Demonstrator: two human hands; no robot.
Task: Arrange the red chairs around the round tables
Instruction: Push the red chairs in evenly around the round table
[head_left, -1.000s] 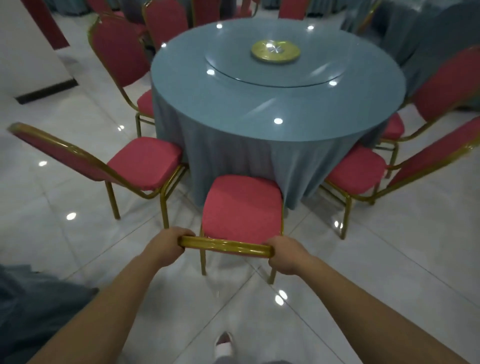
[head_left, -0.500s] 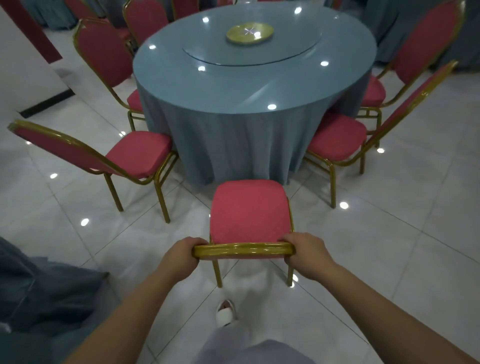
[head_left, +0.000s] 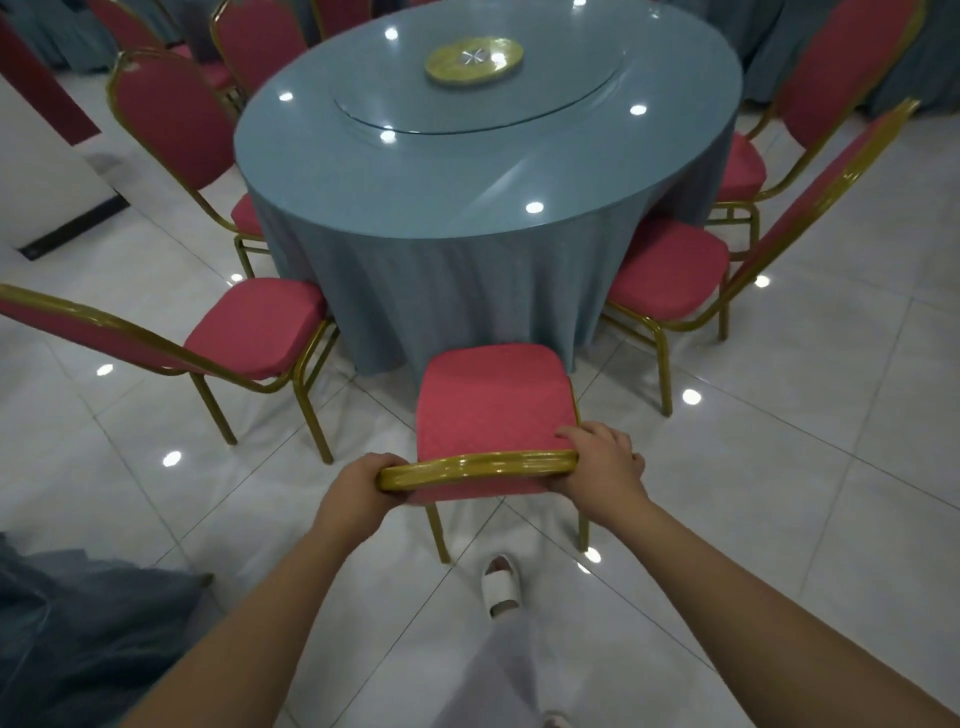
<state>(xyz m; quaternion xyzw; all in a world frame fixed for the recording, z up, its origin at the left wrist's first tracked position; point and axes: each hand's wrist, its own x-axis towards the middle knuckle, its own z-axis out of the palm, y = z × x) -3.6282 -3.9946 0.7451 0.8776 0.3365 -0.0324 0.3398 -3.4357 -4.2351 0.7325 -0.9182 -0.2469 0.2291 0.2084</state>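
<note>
Gripping the gold top rail (head_left: 478, 465) of a red chair (head_left: 493, 400), both hands sit in the lower middle of the frame. The left hand (head_left: 358, 486) wraps round the rail's left end, its fingers curled under the bar. The right hand (head_left: 597, 462) clasps the right end, its fingers hooked over the rail towards the seat's rear edge.

The chair stands directly above the hands in the frame, between them and the round table (head_left: 467, 171), with its seat turned to the table. The seat's front edge comes up close to the hanging blue-grey tablecloth (head_left: 441, 291); whether they touch cannot be told. Its rear legs rest on the white tiled floor (head_left: 779, 467), and a white shoe (head_left: 501, 584) shows just below them.

A left neighbour chair (head_left: 254, 325) and a right neighbour chair (head_left: 665, 270) flank it, their seats near the cloth. On the tabletop lies a glass turntable (head_left: 545, 109) with a gold dish (head_left: 474, 60) at its centre.
</note>
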